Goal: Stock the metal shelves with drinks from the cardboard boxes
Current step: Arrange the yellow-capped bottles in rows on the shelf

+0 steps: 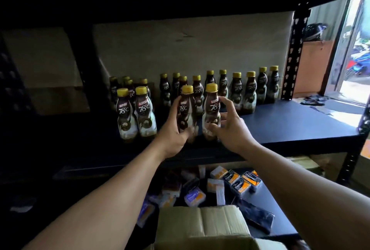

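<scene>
Several brown coffee bottles with yellow caps stand on the dark metal shelf point(290, 121), most in a back row point(250, 93). My left hand point(174, 129) grips one bottle point(187, 109) standing near the shelf's front. A second front bottle point(211, 109) stands right beside it. My right hand point(230, 127) hovers next to that bottle with fingers spread, just off its side. Two more bottles point(134, 113) stand to the left. A cardboard box point(202, 227) sits below, between my forearms.
The lower shelf holds scattered small packets point(236, 181) in orange, white and purple. A perforated black upright post point(294, 53) bounds the shelf at right. Beyond it is an open doorway point(354, 49). A cardboard box point(44, 69) sits in the dark left bay.
</scene>
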